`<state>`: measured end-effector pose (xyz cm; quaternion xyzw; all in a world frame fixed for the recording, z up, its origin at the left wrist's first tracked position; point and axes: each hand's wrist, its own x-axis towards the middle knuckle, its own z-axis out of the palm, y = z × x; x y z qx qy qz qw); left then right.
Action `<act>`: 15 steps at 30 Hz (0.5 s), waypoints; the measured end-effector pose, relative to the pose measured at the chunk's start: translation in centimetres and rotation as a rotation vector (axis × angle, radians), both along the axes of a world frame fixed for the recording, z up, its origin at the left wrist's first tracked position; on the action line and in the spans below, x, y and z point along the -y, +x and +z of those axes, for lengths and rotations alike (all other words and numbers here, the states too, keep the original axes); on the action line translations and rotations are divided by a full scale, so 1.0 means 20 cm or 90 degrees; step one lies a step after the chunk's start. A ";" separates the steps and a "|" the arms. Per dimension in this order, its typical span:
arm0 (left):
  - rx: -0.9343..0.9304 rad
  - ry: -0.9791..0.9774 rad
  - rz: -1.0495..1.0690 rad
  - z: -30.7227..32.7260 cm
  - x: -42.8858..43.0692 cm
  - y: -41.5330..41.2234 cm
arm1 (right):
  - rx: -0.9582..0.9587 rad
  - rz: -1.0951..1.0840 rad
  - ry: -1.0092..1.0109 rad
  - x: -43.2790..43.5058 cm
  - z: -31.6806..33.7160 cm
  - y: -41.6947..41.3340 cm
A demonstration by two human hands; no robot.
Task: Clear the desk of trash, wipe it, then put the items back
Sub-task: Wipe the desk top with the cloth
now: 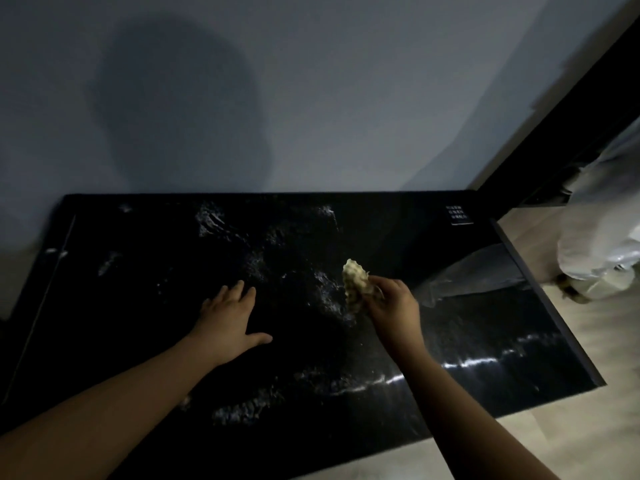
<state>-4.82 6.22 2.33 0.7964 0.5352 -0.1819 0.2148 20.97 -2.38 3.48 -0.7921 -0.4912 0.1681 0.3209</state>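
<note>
Over the desk (114,306) I am watching the right hand (394,306) pinching a crumpled wad (353,282), while the left hand (228,317) is lying flat, fingers spread; I am judging the frayed wad is risking shedding bits and smearing the pale streaks (211,220)

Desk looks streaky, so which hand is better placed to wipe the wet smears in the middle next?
Right. The right hand grips the crumpled cloth beside the middle smears, while the left hand is spread open and flat on the desk, holding nothing to wipe with.
</note>
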 end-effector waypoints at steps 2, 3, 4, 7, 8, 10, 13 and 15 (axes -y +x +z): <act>0.013 -0.002 -0.012 -0.01 -0.09 -0.03 | 0.006 -0.009 0.012 -0.08 0.00 -0.02; 0.020 -0.011 -0.018 -0.01 -0.13 -0.04 | 0.011 -0.012 0.012 -0.12 0.00 -0.02; 0.025 -0.022 -0.025 -0.01 -0.17 -0.04 | 0.021 -0.011 0.009 -0.16 0.00 -0.02; 0.035 -0.056 -0.038 -0.02 -0.28 -0.04 | 0.047 0.006 -0.003 -0.30 0.01 0.00; 0.036 -0.061 -0.039 -0.03 -0.31 -0.03 | 0.053 0.012 -0.005 -0.35 0.01 0.01; 0.039 -0.062 -0.041 -0.04 -0.35 0.00 | 0.067 0.023 -0.006 -0.45 0.01 0.03; 0.047 -0.057 -0.040 -0.06 -0.43 0.05 | 0.080 0.034 -0.002 -0.61 -0.02 0.07; 0.036 -0.063 -0.042 -0.07 -0.49 0.08 | 0.089 0.048 0.000 -0.72 -0.04 0.10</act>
